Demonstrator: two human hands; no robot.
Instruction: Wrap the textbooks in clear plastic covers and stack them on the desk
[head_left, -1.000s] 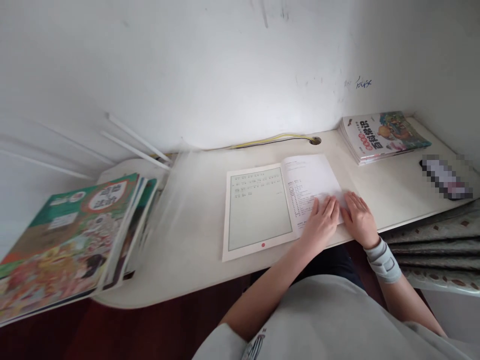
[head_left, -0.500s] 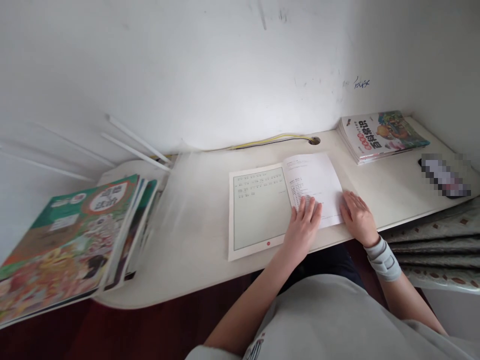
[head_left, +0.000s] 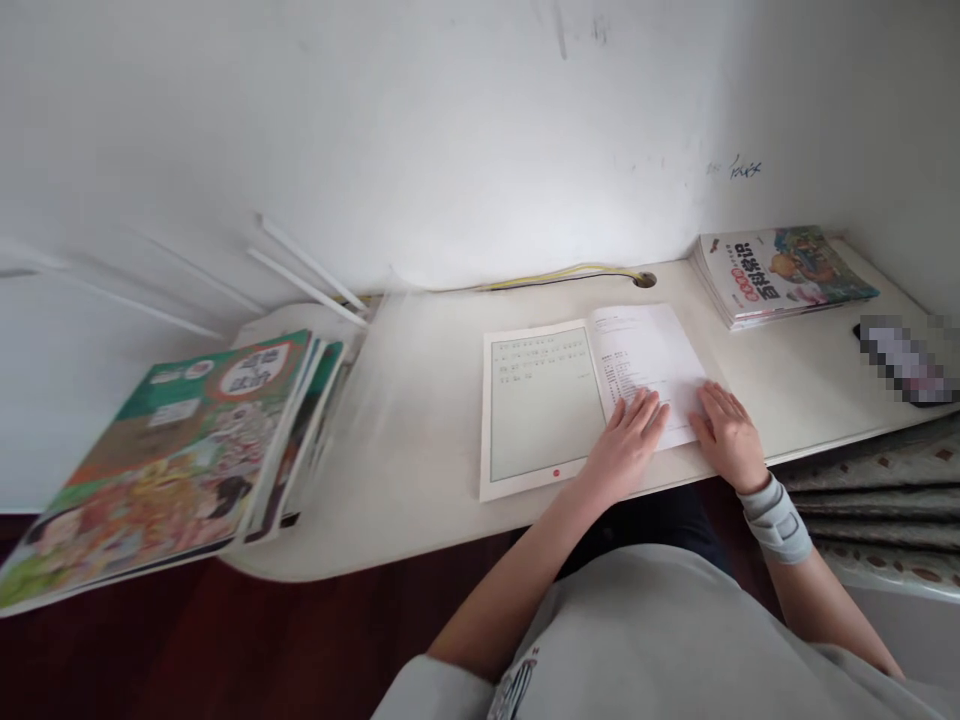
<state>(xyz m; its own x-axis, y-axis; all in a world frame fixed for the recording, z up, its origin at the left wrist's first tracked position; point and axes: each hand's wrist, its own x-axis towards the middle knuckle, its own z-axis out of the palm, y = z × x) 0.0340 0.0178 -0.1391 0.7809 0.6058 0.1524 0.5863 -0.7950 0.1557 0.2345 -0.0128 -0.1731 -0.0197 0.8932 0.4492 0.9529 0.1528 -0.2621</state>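
An open book (head_left: 541, 420) lies flat on the white desk. Its left page has a greenish framed panel with lines of print at the top, and its right page is white with small print. On the lower part of that right page, near the fold, my left hand (head_left: 628, 440) rests with fingers stretched out, covering some of the print. My right hand (head_left: 727, 430) lies flat at the book's right edge, fingers extended over the page margin and the desk. A grey wrist wrap (head_left: 778, 522) circles my right wrist.
At left, a stack of books (head_left: 180, 450) with a colourful cover overhangs the desk edge (head_left: 285, 578). Another book stack (head_left: 787, 275) sits back right, near a blurred phone (head_left: 904, 360). Yellow cables (head_left: 555, 277) run along the wall to a hole. Patterned fabric (head_left: 862, 500) hangs at right.
The view has turned slightly left, so everything appears shifted to the right. My left hand stays on the page and my right hand at its edge; the book lies as before.
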